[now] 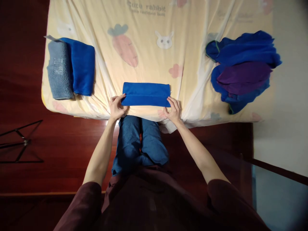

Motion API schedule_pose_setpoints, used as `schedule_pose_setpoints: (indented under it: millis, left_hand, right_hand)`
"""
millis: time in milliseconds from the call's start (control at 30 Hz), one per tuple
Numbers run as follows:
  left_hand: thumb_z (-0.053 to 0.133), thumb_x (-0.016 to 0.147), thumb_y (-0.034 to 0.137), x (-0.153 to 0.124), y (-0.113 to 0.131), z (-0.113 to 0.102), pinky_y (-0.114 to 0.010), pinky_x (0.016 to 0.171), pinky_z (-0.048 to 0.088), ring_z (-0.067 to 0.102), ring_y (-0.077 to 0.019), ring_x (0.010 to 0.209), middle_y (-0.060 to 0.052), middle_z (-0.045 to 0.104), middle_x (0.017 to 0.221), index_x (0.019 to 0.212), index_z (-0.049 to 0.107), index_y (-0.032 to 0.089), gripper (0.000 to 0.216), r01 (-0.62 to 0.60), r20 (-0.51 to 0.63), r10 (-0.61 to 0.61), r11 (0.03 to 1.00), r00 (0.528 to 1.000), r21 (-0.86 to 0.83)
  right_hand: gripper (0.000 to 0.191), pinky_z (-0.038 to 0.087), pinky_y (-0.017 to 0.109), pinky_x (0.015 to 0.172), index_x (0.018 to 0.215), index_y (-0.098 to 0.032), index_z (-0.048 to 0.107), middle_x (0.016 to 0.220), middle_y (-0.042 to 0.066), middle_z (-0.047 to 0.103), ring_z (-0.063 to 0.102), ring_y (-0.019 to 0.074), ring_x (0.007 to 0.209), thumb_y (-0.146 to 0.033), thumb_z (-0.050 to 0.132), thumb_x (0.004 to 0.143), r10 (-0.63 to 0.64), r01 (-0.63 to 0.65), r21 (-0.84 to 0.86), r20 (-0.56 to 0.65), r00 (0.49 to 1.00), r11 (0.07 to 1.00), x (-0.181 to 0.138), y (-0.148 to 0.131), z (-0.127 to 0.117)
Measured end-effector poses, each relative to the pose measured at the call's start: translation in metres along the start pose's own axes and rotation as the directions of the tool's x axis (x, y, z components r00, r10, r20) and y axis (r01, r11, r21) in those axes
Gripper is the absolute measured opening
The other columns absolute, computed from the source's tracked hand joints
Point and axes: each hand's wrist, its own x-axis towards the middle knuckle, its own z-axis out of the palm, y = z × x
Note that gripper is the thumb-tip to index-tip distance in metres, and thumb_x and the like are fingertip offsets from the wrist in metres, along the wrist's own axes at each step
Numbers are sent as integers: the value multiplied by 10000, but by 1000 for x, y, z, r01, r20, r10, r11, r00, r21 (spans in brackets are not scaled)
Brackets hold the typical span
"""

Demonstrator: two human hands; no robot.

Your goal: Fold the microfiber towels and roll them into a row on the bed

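At the near edge of the pale yellow cartoon-print bedsheet (149,61) lies our folded blue terry towel (146,94), a long flat strip. Left hand (117,107) pinches its near-left corner, right hand (173,110) pinches the near-right, keeping the fold square. Far left: folded grey towel (59,73) beside a folded blue one (83,70), apparently sorted. Right: loose blue and purple cloth heap (242,69), count unclear. Towel's layers hidden.

Bedsheet (154,48) print, upside down: "cute rabbit"; rest unreadable.

A folded towel (145,94) lies between two folded towels (71,71) left and a heap (243,69) right.
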Motion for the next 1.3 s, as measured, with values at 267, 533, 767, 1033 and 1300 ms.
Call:
schedule_pose_setpoints:
  millis: [267,533,767,1033,1300]
  left_hand:
    - [619,1001,436,2,-5,4,-487,1141,419,560,-288,1217,-73,740,1348,1245,737,242,333,-19,-42,18,999,999,-26]
    - [627,1008,518,2,-3,2,-473,1125,429,574,-280,1194,-101,753,1220,1165,756,223,359,-12,-88,1,993,996,-114]
    - [664,922,756,5,-24,13,-331,769,530,606,-175,738,3,555,766,1146,612,222,581,124,-58,-164,896,985,-427]
    - [731,860,770,6,-13,13,-290,663,468,563,-158,667,38,516,708,1116,517,255,613,135,-59,-187,862,981,-488]
    - [670,874,815,9,-6,16,-299,663,450,546,-163,670,30,505,711,1077,513,257,615,128,-122,-208,874,970,-470]
  right_hand:
    - [544,481,519,1166,1445,-183,644,1504,131,631,606,286,1364,-170,415,952,51,-51,21,15,999,998,3,-1,0]
    - [447,480,507,1151,1384,-204,631,1444,119,666,617,266,1319,-182,388,1010,67,-64,82,-36,997,995,-2,4,5]
    - [430,537,531,1103,1334,-195,630,1222,156,694,663,294,1205,-479,418,1091,186,-158,227,-110,976,961,-9,13,14]
    - [544,646,382,812,1396,-179,572,874,43,636,705,199,858,-609,513,1068,384,-329,495,-10,923,804,4,11,17]
    - [535,629,335,736,1237,-184,604,825,21,640,691,174,784,-666,612,1005,440,-367,616,37,897,697,20,15,12]
